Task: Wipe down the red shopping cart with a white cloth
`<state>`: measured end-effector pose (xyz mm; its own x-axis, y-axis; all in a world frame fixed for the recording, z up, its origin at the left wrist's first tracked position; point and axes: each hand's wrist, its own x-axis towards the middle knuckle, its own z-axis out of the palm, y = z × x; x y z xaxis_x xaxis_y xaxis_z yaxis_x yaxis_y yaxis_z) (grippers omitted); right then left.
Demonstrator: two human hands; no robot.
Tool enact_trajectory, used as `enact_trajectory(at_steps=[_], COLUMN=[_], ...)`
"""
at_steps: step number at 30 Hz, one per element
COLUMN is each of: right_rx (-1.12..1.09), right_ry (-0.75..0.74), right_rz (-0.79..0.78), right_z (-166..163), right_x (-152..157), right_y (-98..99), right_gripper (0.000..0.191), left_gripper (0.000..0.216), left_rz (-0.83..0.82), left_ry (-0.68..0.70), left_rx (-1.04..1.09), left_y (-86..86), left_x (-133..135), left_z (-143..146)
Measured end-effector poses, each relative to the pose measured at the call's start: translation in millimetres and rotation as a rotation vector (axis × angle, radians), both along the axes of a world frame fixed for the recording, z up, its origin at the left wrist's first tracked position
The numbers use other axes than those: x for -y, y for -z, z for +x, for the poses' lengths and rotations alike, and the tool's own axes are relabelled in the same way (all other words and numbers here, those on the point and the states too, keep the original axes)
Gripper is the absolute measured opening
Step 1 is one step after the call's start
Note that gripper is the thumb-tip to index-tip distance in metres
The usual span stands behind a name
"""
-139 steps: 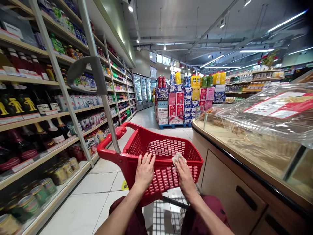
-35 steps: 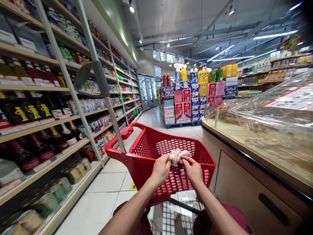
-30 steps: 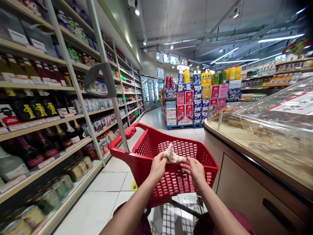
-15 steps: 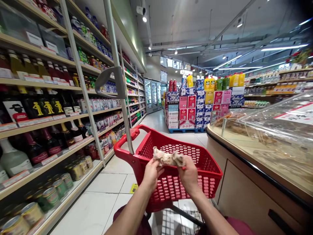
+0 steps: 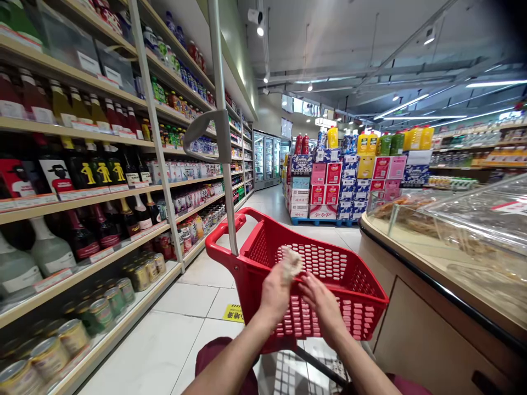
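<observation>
A crumpled, dirty-white rag [image 5: 292, 262] is bunched up in my left hand [image 5: 276, 292], with the fingers wrapped round its lower part. Just to its right is my right hand [image 5: 323, 304], fingers stretched out and apart, with nothing visible in it. Both hands are in front of the near side of a red plastic shopping basket [image 5: 329, 285], its walls pierced with rows of slots. From the basket's left end runs a red handle [image 5: 222, 241], and a grey metal pole [image 5: 228, 203] with a grey grip rises beside it.
Shelves [image 5: 90, 197] of bottles and cans line the left. A glass-topped counter [image 5: 432, 263] stands close on the right. Ahead is a pallet stack of drink cartons [image 5: 329, 186]. A yellow floor sticker [image 5: 234, 312] lies on the tiles.
The rag, earlier stretched between both hands, is now bunched in my left hand. My right hand has let go and opened its fingers. The view has shifted slightly left.
</observation>
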<state>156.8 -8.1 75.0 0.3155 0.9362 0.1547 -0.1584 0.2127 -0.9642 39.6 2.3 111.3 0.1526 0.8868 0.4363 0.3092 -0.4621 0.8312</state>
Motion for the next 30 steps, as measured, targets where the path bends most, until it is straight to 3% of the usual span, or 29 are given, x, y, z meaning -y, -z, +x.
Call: enact_trajectory(at_steps=[2, 4, 6, 11, 16, 18, 21, 25, 27, 30], right_rx=[-0.135, -0.196, -0.169, -0.095, -0.439, -0.439, -0.130, 0.536, 0.802, 1.116], right_ry=[-0.106, -0.079, -0.036, 0.017, -0.071, -0.041, 0.053, 0.433, 0.425, 0.286], right_rz=[0.009, 0.027, 0.039, 0.098, 0.121, 0.089, 0.068, 0.246, 0.356, 0.392], right_z=[-2, -5, -8, -25, -21, -9, 14, 37, 36, 18], right_x=[-2, -7, -13, -15, -21, -28, -38, -37, -35, -36], right_y=[-2.8, -6.0, -9.3, -10.1, -5.2, -1.7, 7.8, 23.8, 30.1, 35.1], right_gripper=[0.051, 0.051, 0.051, 0.051, 0.055, 0.055, 0.050, 0.042, 0.040, 0.037], left_gripper=[0.058, 0.071, 0.074, 0.053, 0.058, 0.063, 0.060, 0.055, 0.059, 0.063], left_rz=[0.125, 0.129, 0.096, 0.031, 0.201, 0.218, 0.242, 0.289, 0.312, 0.341], left_ry=[0.117, 0.120, 0.093, 0.134, 0.108, 0.070, 0.055, 0.090, 0.078, -0.037], left_rx=[-0.331, -0.483, -0.479, -0.173, -0.427, -0.532, -0.758, -0.972, -0.960, -0.920], left_y=[-0.3, 1.7, 6.2, 19.1, 18.2, 16.4, 17.6, 24.7, 27.1, 27.6], left_x=[6, 7, 2, -10, -5, -5, -9, -13, -14, -15], left_z=[6, 12, 16, 22, 18, 18, 21, 23, 20, 10])
